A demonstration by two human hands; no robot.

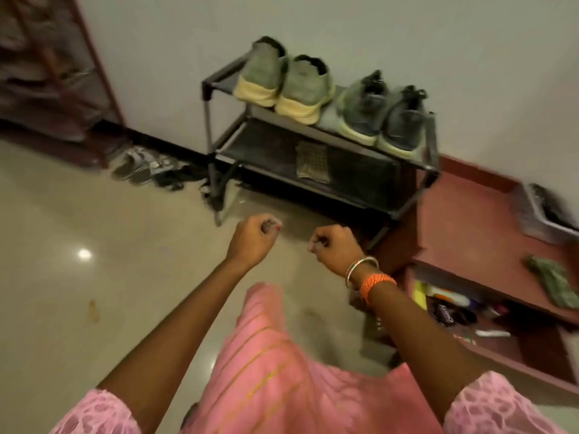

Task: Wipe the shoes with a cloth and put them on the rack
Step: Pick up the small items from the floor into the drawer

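- Two pairs of grey-green shoes (pixel 326 95) sit on my rack's (pixel 225 145) top shelf; a checked cloth (pixel 312 162) lies below.
- Left hand (pixel 254 238) and right hand (pixel 335 247) curl empty before the rack.
- Motion blur hides shoe detail.

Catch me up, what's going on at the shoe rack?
A person stands facing the black rack. Two pairs already sit on its top shelf: olive shoes on the left, dark grey shoes on the right. A folded cloth lies on the lower shelf. The left hand and right hand are curled into fists over the floor, holding nothing.
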